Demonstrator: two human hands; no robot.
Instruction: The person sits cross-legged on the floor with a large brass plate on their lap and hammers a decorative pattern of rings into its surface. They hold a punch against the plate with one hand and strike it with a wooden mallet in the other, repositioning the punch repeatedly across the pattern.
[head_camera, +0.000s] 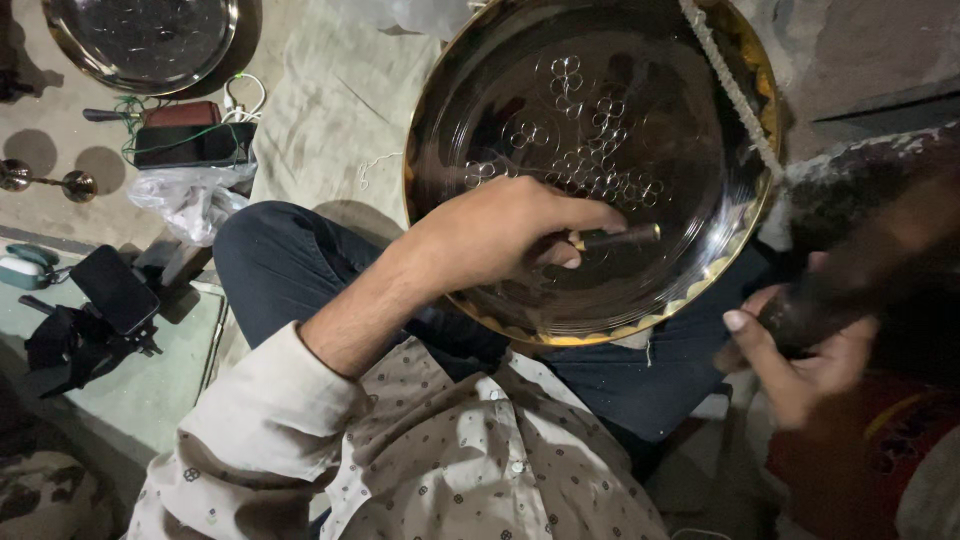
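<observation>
A large round brass plate (700, 270) rests on my lap, its shiny inside stamped with small ring patterns. My left hand (500, 235) lies over the plate's near side and grips a short dark metal punch (620, 237) whose tip lies against the plate surface. My right hand (800, 350) is off the plate's right edge, closed around the handle of a dark hammer (860, 250) that is blurred. A white twisted cord (730, 85) runs across the plate's upper right.
A second metal plate (140, 40) lies on the floor at top left. Near it are a dark box with cables (195, 140), a plastic bag (190, 200), a phone on a black stand (110, 290) and a light cloth (340, 110).
</observation>
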